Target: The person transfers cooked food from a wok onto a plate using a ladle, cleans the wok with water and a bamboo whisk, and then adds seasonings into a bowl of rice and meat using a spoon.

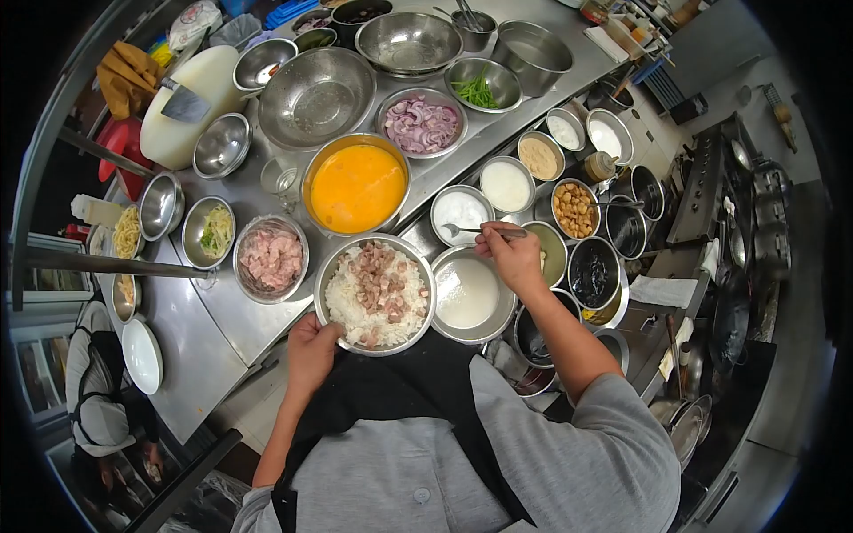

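My left hand grips the rim of a steel bowl of white rice topped with chopped meat. In my right hand is the handle of a small spoon, its tip over a bowl of white powder. Below that powder stands a steel pan with milky white liquid. Beaten egg fills a large bowl behind the rice. Raw meat lies in a bowl left of the rice.
Sliced onions, green strips and steel bowls stand at the back. Brown cubes and dark containers are on the right, near a stove. Another person is at the lower left.
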Demonstrator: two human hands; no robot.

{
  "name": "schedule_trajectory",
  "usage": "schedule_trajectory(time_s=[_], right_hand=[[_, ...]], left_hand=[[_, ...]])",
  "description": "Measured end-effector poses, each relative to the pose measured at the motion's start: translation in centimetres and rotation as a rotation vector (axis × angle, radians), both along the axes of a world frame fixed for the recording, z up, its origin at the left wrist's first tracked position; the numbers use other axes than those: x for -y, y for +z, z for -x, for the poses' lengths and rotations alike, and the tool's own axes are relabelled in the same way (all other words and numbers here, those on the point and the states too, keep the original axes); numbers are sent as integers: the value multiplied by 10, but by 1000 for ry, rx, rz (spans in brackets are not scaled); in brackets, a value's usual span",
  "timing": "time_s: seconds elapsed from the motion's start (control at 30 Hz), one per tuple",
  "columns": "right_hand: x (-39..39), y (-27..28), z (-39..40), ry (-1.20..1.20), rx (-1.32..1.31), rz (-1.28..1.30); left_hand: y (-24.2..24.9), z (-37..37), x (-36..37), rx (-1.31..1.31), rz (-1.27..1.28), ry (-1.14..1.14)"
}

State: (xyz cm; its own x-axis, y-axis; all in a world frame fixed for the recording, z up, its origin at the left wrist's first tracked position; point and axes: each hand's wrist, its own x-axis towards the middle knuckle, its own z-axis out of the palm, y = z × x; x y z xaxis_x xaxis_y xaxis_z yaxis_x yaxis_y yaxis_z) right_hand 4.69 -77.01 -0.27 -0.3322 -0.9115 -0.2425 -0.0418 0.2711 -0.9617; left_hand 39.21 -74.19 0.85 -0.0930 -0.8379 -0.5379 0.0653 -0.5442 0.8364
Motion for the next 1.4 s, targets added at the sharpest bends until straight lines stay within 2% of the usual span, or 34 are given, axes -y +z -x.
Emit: schedule_trajectory(time_s=[0.1,0.27,0.5,0.57,0.67,0.9,1.0,1.17,1.33,1.4], right_hand=[[4,1,5,-43,-31,-9],[5,-6,12,-112,83,8],[7,-7,9,-78,79,-8],[9,-6,12,-154,178,-70],[8,-8,17,-170,222,-21],[6,-8,3,-66,37,19],[7,0,2,-102,56,-7],[2,16,21,-207,294,-81],[-10,67,19,-182,360,-52],[-15,87,18,-125,358,-19]], left_hand=[[10,6,0,-14,2,15],[5,3,-1,-22,1,-2],[0,1,-1,-16,0,-6],[1,2,-2,-25,-1,5],[6,3,-2,-23,-5,4],[11,3,0,-6,-7,-22],[4,3,0,2,-9,-8],[1,3,2,25,-5,-25],[6,21,15,-109,-31,18],[-6,28,23,-106,2,-56]])
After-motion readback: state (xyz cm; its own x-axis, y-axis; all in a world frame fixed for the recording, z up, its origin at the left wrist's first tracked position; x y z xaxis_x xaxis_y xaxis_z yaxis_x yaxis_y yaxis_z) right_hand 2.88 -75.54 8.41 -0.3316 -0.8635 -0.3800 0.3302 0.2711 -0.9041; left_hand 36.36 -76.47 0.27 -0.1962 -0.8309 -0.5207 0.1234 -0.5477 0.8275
